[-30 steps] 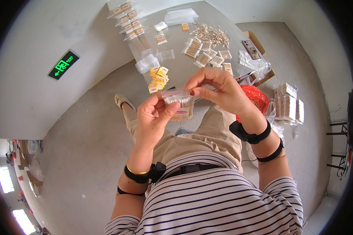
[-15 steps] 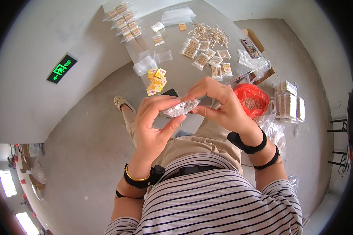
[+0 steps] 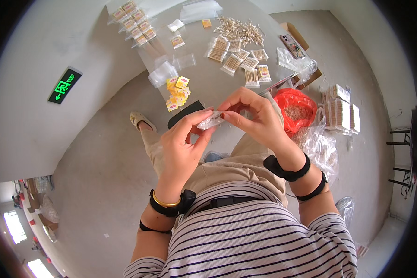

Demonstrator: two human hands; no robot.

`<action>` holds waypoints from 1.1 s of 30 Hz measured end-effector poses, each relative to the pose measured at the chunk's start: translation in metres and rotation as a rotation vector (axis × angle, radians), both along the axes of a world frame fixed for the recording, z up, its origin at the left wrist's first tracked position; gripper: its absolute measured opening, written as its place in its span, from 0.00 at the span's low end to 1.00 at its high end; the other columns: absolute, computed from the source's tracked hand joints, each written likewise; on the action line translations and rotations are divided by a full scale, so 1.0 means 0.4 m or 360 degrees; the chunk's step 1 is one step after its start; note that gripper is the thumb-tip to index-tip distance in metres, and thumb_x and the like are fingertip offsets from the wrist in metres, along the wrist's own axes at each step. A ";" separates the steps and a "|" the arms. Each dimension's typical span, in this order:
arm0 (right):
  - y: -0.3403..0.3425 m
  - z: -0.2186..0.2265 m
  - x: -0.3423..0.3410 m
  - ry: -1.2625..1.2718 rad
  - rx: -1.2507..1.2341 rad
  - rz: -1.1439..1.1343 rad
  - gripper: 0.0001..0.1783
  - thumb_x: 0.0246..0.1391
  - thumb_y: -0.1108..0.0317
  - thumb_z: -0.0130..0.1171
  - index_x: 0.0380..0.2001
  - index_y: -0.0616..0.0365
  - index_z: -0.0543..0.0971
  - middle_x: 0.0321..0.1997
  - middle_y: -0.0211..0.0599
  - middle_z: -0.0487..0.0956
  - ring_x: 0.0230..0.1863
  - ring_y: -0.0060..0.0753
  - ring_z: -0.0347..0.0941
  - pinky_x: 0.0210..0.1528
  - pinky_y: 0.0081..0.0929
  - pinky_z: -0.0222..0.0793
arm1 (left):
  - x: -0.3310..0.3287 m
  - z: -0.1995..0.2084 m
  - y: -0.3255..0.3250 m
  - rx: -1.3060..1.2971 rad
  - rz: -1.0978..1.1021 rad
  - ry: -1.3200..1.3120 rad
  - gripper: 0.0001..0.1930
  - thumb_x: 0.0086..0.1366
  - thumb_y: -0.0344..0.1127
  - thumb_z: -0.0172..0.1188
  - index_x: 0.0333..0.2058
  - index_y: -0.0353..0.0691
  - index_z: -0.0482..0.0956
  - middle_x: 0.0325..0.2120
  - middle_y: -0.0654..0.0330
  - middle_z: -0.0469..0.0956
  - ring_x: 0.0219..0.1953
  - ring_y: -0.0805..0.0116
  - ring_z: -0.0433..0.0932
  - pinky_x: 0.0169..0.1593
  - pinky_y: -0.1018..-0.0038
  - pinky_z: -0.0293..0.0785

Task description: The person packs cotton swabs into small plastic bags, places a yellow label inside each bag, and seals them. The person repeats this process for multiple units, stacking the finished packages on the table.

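Note:
A small clear bag of cotton swabs (image 3: 209, 122) is held up over my lap, white swab tips showing at its end. My left hand (image 3: 180, 142) pinches it between thumb and fingers from the left. At its right end, the thumb and fingers of my right hand (image 3: 252, 116) close on the bag's edge; part of the bag is hidden behind them. Beyond, on the grey table, lie several filled bags of cotton swabs (image 3: 233, 62) and a heap of loose swabs (image 3: 241, 30). Yellow printed cards (image 3: 178, 92) are piled near the table's left edge.
A red plastic bag of swabs (image 3: 296, 111) stands at the right, beside stacked swab packs (image 3: 338, 113) and a clear plastic bag (image 3: 320, 148). Empty clear bags (image 3: 163, 74), a phone (image 3: 292, 46) and card-filled bags (image 3: 132, 23) lie on the table.
The bag of swabs has turned in my hands, so fewer tips show. My right thumb now presses over its right end. The view has shifted slightly.

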State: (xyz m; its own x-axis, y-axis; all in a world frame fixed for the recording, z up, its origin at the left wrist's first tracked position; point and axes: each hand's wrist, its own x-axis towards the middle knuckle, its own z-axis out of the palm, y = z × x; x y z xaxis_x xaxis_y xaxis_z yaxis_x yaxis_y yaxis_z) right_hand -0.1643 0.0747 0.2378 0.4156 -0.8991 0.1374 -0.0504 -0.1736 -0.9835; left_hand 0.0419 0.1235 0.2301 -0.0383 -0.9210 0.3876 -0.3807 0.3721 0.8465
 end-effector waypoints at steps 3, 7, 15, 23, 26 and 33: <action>-0.014 -0.032 0.009 0.0016 0.0032 -0.0071 0.06 0.63 0.75 0.65 0.42 0.65 0.82 0.44 0.32 0.79 0.45 0.21 0.77 0.47 0.20 0.73 | -0.004 -0.047 -0.023 0.0048 0.0010 0.0006 0.21 0.58 0.23 0.73 0.50 0.42 0.82 0.44 0.61 0.88 0.26 0.80 0.81 0.25 0.82 0.67; -0.035 -0.067 0.021 0.0060 0.0069 -0.0109 0.05 0.63 0.75 0.65 0.40 0.65 0.82 0.41 0.31 0.78 0.43 0.19 0.76 0.46 0.20 0.73 | -0.025 -0.087 -0.054 0.0122 0.0087 -0.0090 0.25 0.56 0.24 0.74 0.53 0.43 0.80 0.41 0.60 0.88 0.23 0.77 0.80 0.27 0.80 0.71; -0.091 -0.118 0.020 -0.0083 0.0303 -0.0161 0.08 0.65 0.69 0.65 0.40 0.65 0.84 0.40 0.32 0.82 0.41 0.20 0.77 0.46 0.21 0.73 | -0.023 -0.131 -0.102 0.0333 -0.0019 0.0238 0.27 0.59 0.20 0.72 0.58 0.39 0.77 0.44 0.60 0.87 0.29 0.89 0.75 0.25 0.85 0.66; -0.114 -0.140 0.002 -0.0330 0.0332 -0.0104 0.12 0.70 0.66 0.59 0.48 0.64 0.82 0.46 0.30 0.84 0.48 0.20 0.77 0.55 0.22 0.71 | 0.051 -0.137 -0.167 0.0873 0.0012 0.1682 0.20 0.67 0.38 0.72 0.55 0.42 0.79 0.39 0.67 0.84 0.25 0.89 0.68 0.28 0.87 0.63; -0.098 -0.150 0.018 -0.0242 0.0274 0.0016 0.12 0.68 0.66 0.61 0.48 0.62 0.83 0.44 0.29 0.84 0.46 0.19 0.77 0.52 0.22 0.71 | 0.067 -0.134 -0.164 0.1078 0.0011 0.1952 0.18 0.68 0.45 0.70 0.50 0.43 0.80 0.31 0.73 0.80 0.19 0.87 0.60 0.29 0.86 0.63; -0.056 -0.082 0.055 -0.0113 0.0122 0.0094 0.13 0.65 0.69 0.65 0.51 0.61 0.82 0.43 0.29 0.83 0.44 0.19 0.76 0.50 0.23 0.70 | 0.092 -0.132 -0.147 0.1287 -0.0117 0.2392 0.18 0.73 0.48 0.63 0.56 0.48 0.79 0.37 0.72 0.82 0.16 0.87 0.61 0.26 0.88 0.66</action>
State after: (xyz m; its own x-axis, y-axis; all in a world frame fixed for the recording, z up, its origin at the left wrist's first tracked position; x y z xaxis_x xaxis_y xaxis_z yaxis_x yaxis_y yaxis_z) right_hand -0.1423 0.0522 0.2051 0.4598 -0.8823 0.1002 0.0282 -0.0982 -0.9948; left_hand 0.0786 0.0646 0.1772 -0.1509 -0.8994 -0.4103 0.8653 -0.3208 0.3851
